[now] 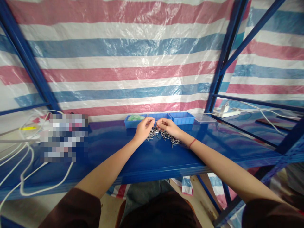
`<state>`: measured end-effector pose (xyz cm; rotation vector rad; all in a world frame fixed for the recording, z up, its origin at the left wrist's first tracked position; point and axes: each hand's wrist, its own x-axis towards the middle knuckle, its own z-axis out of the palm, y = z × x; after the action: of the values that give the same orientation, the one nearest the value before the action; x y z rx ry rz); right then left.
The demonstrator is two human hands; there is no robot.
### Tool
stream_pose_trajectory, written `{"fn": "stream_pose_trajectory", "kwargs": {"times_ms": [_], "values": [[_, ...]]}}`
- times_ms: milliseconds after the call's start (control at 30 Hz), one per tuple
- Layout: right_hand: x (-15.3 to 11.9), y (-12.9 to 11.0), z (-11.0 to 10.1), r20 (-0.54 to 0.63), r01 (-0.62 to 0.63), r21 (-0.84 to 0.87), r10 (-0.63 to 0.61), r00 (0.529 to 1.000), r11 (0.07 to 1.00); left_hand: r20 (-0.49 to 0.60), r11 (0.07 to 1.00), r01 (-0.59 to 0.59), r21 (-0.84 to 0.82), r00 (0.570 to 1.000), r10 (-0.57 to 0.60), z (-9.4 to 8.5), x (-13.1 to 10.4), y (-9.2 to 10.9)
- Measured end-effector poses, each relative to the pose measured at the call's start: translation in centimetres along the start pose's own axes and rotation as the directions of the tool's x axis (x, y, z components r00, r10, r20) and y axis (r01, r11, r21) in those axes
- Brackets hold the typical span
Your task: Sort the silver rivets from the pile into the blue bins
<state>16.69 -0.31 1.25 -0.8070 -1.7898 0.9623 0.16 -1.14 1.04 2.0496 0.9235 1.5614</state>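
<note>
My left hand (144, 127) and my right hand (168, 126) are raised close together over the blue table, fingertips almost meeting. Both have their fingers pinched; a tiny pale piece shows between them, too small to name. Below and beside the hands lie small metal parts (172, 139) in a loose pile. Just behind the hands stand a blue bin (129, 123) with green material (136, 117) in it, a middle blue bin (161, 116) partly hidden by my fingers, and a right blue bin (182, 120).
White cables (30, 158) lie over the table's left side, beside a blurred patch. A clear plastic lid (205, 118) and a white power strip (226, 113) are at the back right. Blue shelf posts (220, 60) frame a striped sheet (133, 72).
</note>
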Motion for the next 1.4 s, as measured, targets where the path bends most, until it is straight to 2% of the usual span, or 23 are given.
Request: {"fn": "stream_pose_trajectory", "kwargs": {"times_ms": [200, 300, 400, 500, 600, 633, 700, 733, 800, 867, 900, 933, 1000, 1067, 1133, 1233, 1400], "values": [[0.1, -0.1, -0.4, -0.167, 0.156, -0.111, -0.174, 0.971, 0.981, 0.018, 0.999, 0.031, 0.023, 0.999, -0.032, -0.1, 0.2, -0.7], [-0.2, -0.4, -0.3, -0.157, 0.194, -0.285, -0.246, 0.957, 0.939, 0.072, 0.996, 0.07, 0.051, 0.995, -0.074, -0.1, 0.2, -1.1], [-0.2, -0.7, -0.9, -0.181, 0.178, -0.469, -0.291, 0.939, 0.865, 0.107, 0.988, 0.104, 0.112, 0.987, -0.116, 0.1, 0.0, -1.2], [0.3, -0.3, -2.8, -0.357, 0.061, -0.599, -0.335, 0.872, 0.798, 0.111, 0.971, 0.123, 0.205, 0.983, -0.148, 0.2, -0.1, -1.1], [0.9, 0.8, -5.5, -0.581, -0.195, -0.666, -0.336, 0.741, 0.72, 0.178, 0.952, 0.067, 0.298, 0.976, -0.125, 0.1, -0.3, -1.1], [1.0, 1.3, -6.3, -0.629, -0.293, -0.666, -0.305, 0.715, 0.686, 0.205, 0.939, 0.043, 0.341, 0.972, -0.119, 0.0, -0.4, -1.2], [1.0, 2.1, -7.4, -0.664, -0.422, -0.673, -0.243, 0.707, 0.608, 0.237, 0.891, 0.026, 0.453, 0.96, -0.149, -0.1, -0.6, -1.3], [1.0, 2.3, -7.7, -0.654, -0.444, -0.686, -0.221, 0.724, 0.576, 0.24, 0.861, 0.039, 0.508, 0.953, -0.185, -0.2, -0.7, -1.4], [0.9, 2.4, -7.5, -0.568, -0.39, -0.742, -0.202, 0.798, 0.546, 0.233, 0.81, 0.087, 0.579, 0.935, -0.267, -0.3, -1.0, -1.7], [0.8, 2.1, -6.5, -0.372, -0.214, -0.806, -0.191, 0.908, 0.552, 0.253, 0.794, 0.115, 0.597, 0.912, -0.323, -0.3, -1.2, -1.9], [0.8, 1.8, -5.9, -0.238, -0.094, -0.82, -0.187, 0.953, 0.565, 0.275, 0.796, 0.116, 0.595, 0.9, -0.337, -0.3, -1.2, -2.0], [0.8, 1.6, -5.1, -0.099, 0.026, -0.814, -0.183, 0.978, 0.58, 0.3, 0.798, 0.11, 0.592, 0.889, -0.345, -0.3, -1.3, -2.0], [0.7, 1.3, -3.6, 0.124, 0.207, -0.769, -0.176, 0.977, 0.605, 0.345, 0.802, 0.093, 0.589, 0.87, -0.354, -0.3, -1.3, -2.1], [0.7, 1.3, -2.4, 0.236, 0.283, -0.75, -0.159, 0.959, 0.598, 0.376, 0.8, 0.081, 0.595, 0.851, -0.366, -0.3, -1.2, -2.0], [0.6, 1.5, -1.7, 0.264, 0.291, -0.774, -0.132, 0.956, 0.563, 0.397, 0.794, 0.079, 0.602, 0.834, -0.383, -0.3, -1.2, -1.8], [0.4, 1.8, -1.5, 0.234, 0.26, -0.809, -0.116, 0.965, 0.527, 0.408, 0.794, 0.079, 0.602, 0.825, -0.391, -0.4, -1.2, -1.7], [0.3, 1.9, -1.5, 0.214, 0.242, -0.801, -0.115, 0.97, 0.548, 0.39, 0.809, 0.094, 0.58, 0.84, -0.377, -0.4, -1.1, -1.7]]}}
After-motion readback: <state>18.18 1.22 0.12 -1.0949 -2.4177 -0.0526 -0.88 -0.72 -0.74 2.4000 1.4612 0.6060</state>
